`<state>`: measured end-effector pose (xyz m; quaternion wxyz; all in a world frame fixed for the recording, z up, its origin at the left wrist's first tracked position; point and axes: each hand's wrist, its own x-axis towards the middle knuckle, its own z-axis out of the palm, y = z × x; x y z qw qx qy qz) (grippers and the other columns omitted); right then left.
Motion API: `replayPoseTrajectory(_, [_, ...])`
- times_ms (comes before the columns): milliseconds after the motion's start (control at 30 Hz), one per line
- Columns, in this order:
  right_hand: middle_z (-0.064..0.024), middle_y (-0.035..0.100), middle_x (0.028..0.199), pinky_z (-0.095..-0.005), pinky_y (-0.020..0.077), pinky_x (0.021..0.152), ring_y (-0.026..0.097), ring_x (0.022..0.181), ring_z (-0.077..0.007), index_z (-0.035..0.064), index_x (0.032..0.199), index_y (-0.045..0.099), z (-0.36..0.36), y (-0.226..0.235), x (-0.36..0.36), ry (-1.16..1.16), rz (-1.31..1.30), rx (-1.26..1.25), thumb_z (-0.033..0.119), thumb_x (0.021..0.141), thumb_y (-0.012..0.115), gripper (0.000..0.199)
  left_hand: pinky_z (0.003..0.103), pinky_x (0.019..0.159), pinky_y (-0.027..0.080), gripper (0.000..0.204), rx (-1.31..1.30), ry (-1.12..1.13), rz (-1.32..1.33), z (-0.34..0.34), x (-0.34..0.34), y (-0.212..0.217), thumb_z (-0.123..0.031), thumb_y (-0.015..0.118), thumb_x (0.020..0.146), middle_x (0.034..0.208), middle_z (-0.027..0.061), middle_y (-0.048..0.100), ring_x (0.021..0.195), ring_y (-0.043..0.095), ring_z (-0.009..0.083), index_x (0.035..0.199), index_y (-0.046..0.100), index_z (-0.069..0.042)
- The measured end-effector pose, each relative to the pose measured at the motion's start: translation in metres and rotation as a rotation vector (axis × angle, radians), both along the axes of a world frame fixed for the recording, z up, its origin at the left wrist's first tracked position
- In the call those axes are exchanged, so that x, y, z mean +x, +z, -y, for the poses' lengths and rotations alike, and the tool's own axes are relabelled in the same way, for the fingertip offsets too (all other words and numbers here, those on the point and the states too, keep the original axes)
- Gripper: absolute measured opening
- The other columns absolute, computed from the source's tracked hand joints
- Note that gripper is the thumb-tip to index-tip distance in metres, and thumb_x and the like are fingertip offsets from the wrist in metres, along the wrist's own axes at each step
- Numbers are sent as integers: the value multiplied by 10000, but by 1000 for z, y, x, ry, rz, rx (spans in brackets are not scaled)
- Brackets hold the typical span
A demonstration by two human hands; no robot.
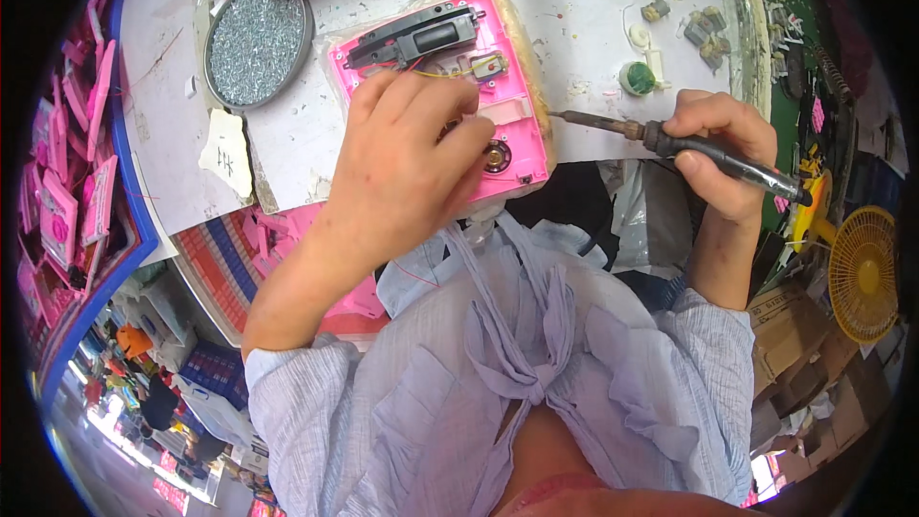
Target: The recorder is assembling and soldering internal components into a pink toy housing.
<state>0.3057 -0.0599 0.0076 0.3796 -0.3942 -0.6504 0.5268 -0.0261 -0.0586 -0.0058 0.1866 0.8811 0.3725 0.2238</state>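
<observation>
A pink plastic casing [529, 141] lies in front of me on a padded, plastic-covered pad [533, 56]. Fixed in it are a black housing [436, 35], a small motor-like part [486, 65] with thin red and yellow wires, and a round dark part [497, 156]. My left hand [410, 139] is over the casing's left half, fingers curled together; what they pinch, if anything, is hidden beneath them. A soldering iron [713, 155] is gripped in my right hand [725, 148], its tip pointing left at the casing's right edge.
A round tray of small metal screws [258, 46] stands at the back left, near a torn paper piece [226, 155]. Small motors [706, 33] and a green-topped round container [637, 78] sit at the right. Pink casings fill a blue-edged bin [72, 201]. A yellow fan [864, 273] stands far right.
</observation>
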Motion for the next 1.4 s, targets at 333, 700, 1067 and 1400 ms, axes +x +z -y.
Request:
replayPoseTrajectory(333, [-46, 725, 909, -223, 498, 712, 648, 804, -78, -26, 1064, 704, 31, 6, 50, -407, -166, -42, 89, 841, 772, 260, 520, 1064, 338, 218, 117, -53, -98, 11, 10, -10, -179, 798, 723, 1004, 32, 625, 982, 592, 256, 927, 733, -141])
replayPoseTrajectory(700, [-1, 708, 896, -219, 448, 653, 579, 748, -62, 25, 1075, 747, 20, 11, 240, -1448, 220, 471, 74, 901, 782, 184, 462, 947, 338, 187, 152, 204, -113, 38, 21, -20, -213, 821, 776, 1049, 51, 632, 998, 582, 263, 925, 729, -146])
replayPoseTrajectory(1067, [-64, 593, 825, -272, 395, 550, 519, 685, -152, 45, 1027, 612, 6, -26, 278, -1169, -497, -48, 174, 979, 729, 181, 411, 900, 337, 351, 102, 343, 107, 35, -27, -22, -137, 821, 731, 1061, 43, 612, 963, 562, 242, 1051, 677, -129])
replayPoseTrajectory(1400, [-24, 607, 818, -244, 392, 574, 545, 716, -112, 38, 1127, 678, -32, -8, 321, -1223, 129, 49, 137, 956, 753, 212, 430, 948, 358, 314, 84, 32, -13, 11, -12, -13, -149, 814, 743, 1089, 17, 637, 977, 592, 218, 1050, 749, -164])
